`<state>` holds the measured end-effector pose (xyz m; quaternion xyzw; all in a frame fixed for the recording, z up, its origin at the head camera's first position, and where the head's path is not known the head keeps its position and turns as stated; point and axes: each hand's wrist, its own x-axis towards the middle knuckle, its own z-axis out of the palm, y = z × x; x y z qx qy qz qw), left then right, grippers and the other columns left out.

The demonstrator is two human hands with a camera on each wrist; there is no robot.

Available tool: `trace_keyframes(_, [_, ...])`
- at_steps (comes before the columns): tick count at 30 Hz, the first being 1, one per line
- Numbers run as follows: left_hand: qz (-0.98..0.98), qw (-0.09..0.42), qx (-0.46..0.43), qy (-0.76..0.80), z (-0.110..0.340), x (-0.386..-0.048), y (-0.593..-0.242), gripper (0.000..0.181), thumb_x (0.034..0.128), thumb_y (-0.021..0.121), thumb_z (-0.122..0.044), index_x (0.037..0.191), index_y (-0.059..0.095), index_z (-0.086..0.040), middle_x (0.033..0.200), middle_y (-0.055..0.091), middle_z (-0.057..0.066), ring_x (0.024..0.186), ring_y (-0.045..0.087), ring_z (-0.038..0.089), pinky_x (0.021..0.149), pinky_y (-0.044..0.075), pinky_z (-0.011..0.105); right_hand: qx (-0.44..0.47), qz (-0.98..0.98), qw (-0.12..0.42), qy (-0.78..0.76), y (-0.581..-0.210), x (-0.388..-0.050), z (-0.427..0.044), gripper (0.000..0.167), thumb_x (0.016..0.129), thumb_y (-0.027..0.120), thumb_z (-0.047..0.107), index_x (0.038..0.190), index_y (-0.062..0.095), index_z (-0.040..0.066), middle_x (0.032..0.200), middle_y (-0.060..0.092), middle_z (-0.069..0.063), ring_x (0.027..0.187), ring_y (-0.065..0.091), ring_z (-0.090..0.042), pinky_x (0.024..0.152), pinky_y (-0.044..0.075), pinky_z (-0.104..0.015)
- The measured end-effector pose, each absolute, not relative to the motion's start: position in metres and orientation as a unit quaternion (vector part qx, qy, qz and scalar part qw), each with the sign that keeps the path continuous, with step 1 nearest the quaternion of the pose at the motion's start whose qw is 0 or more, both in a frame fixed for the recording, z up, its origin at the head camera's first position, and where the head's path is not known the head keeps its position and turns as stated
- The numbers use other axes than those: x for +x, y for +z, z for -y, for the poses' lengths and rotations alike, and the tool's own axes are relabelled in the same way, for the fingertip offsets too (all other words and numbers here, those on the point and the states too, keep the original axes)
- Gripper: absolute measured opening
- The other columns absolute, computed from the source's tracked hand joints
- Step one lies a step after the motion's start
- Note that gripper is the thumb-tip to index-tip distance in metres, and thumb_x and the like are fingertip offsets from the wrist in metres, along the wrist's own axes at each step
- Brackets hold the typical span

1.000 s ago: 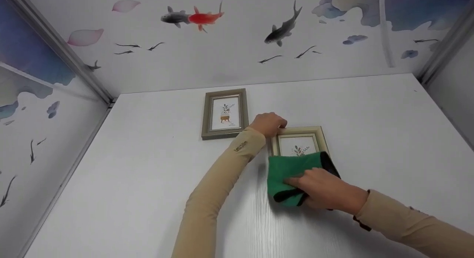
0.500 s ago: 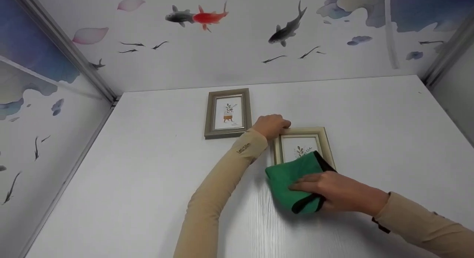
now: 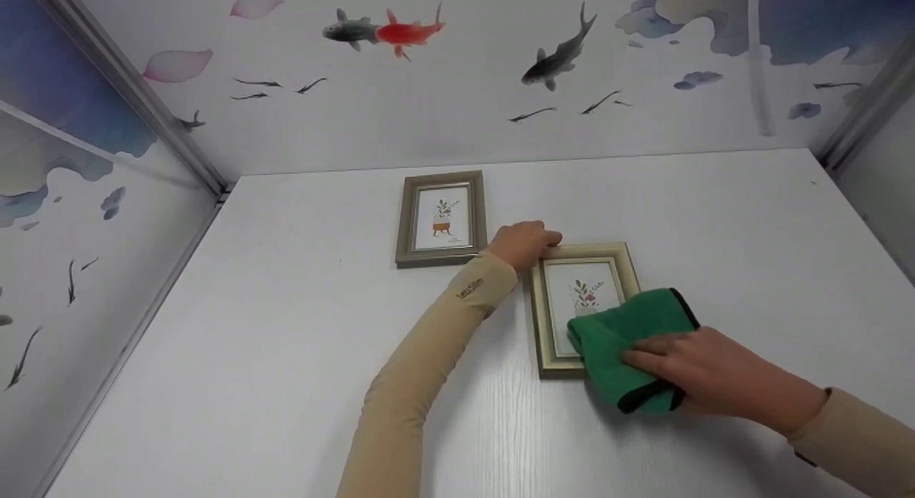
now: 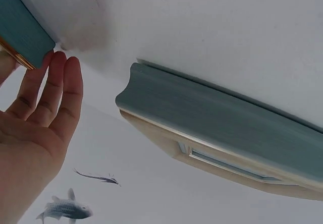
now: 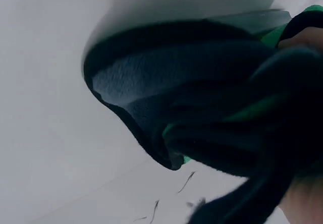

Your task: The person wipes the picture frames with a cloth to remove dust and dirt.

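A light gold picture frame (image 3: 547, 326) with a plant print is on the white wall, its lower right part covered by a folded green cloth (image 3: 615, 341). My left hand (image 3: 523, 243) holds the frame's upper left corner. In the left wrist view the thumb and fingers of that hand (image 4: 43, 113) meet at the frame's corner (image 4: 22, 27). My right hand (image 3: 736, 373) grips the cloth and presses it over the frame's right side. Dark folds of the cloth (image 5: 166, 77) fill much of the right wrist view and hide most of the fingers.
A second, browner picture frame (image 3: 405, 223) hangs higher on the wall (image 3: 271, 319), just left of my left hand; its edge (image 4: 217, 123) also shows in the left wrist view. Above is a ceiling (image 3: 457, 126) printed with fish. A printed side wall (image 3: 64, 219) stands at left.
My right hand has moved the cloth to the right across the frame, uncovering its lower left corner and more of the print. My left hand stays at the upper left corner.
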<state>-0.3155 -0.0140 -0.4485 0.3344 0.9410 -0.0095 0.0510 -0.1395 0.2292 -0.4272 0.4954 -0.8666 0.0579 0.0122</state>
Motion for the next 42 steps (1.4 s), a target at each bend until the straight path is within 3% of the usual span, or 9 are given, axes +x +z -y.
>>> trace_keyframes(7, [-0.951, 0.042, 0.307, -0.011, 0.010, -0.320, -0.449, 0.026, 0.1018, 0.046, -0.026, 0.118, 0.066, -0.021, 0.104, 0.065, 0.000, 0.089, 0.058, 0.014, 0.077, 0.051, 0.032, 0.476, 0.878, 0.033, 0.029, -0.429, -0.138, -0.250, 0.059, 0.063, 0.088, 0.006, 0.117, 0.065, 0.003, 0.108, 0.067, -0.016, 0.091, 0.067, -0.031, 0.058, 0.054, -0.041])
trace_keyframes(13, [-0.953, 0.036, 0.299, -0.012, 0.008, -0.324, -0.448, 0.025, 0.1014, 0.047, -0.025, 0.116, 0.067, -0.020, 0.104, 0.066, 0.000, 0.089, 0.059, 0.015, 0.078, 0.051, 0.032, 0.475, 0.879, 0.028, 0.009, -0.431, -0.125, -0.260, 0.050, 0.060, 0.088, 0.004, 0.106, 0.068, 0.002, 0.099, 0.069, -0.015, 0.081, 0.068, -0.028, 0.055, 0.053, -0.037])
trace_keyframes(20, [-0.954, 0.041, 0.295, -0.019, 0.008, -0.324, -0.448, 0.024, 0.1016, 0.048, -0.023, 0.117, 0.066, -0.019, 0.106, 0.066, 0.000, 0.091, 0.059, 0.014, 0.081, 0.050, 0.032, 0.502, 0.863, 0.061, -0.011, -0.446, -0.114, -0.250, 0.034, 0.065, 0.084, 0.001, 0.094, 0.067, 0.006, 0.084, 0.064, -0.004, 0.063, 0.055, -0.011, 0.041, 0.030, -0.020])
trace_keyframes(26, [-0.954, 0.041, 0.297, -0.023, 0.006, -0.325, -0.447, 0.022, 0.1009, 0.050, -0.021, 0.116, 0.066, -0.018, 0.106, 0.068, -0.001, 0.091, 0.060, 0.015, 0.082, 0.049, 0.031, 0.517, 0.851, 0.091, -0.019, -0.447, -0.112, -0.236, 0.037, 0.063, 0.085, 0.002, 0.096, 0.069, 0.004, 0.088, 0.068, -0.008, 0.073, 0.065, -0.019, 0.041, 0.035, -0.020])
trace_keyframes(33, [-0.952, 0.037, 0.304, -0.022, 0.007, -0.325, -0.446, 0.023, 0.1004, 0.051, -0.023, 0.116, 0.067, -0.018, 0.107, 0.068, 0.000, 0.093, 0.061, 0.016, 0.081, 0.050, 0.033, 0.584, 0.797, 0.151, -0.019, -0.449, -0.115, -0.190, 0.042, 0.062, 0.087, 0.005, 0.101, 0.070, 0.003, 0.095, 0.069, -0.010, 0.084, 0.067, -0.020, 0.056, 0.053, -0.026])
trace_keyframes(42, [-0.948, 0.042, 0.315, -0.010, 0.008, -0.326, -0.446, 0.024, 0.1009, 0.050, -0.024, 0.114, 0.069, -0.018, 0.107, 0.068, -0.002, 0.095, 0.061, 0.014, 0.082, 0.050, 0.032, 0.646, 0.753, 0.126, 0.009, -0.454, -0.121, -0.144, 0.037, 0.079, 0.076, 0.007, 0.115, 0.068, 0.007, 0.113, 0.067, -0.008, 0.104, 0.064, -0.018, 0.080, 0.052, -0.026])
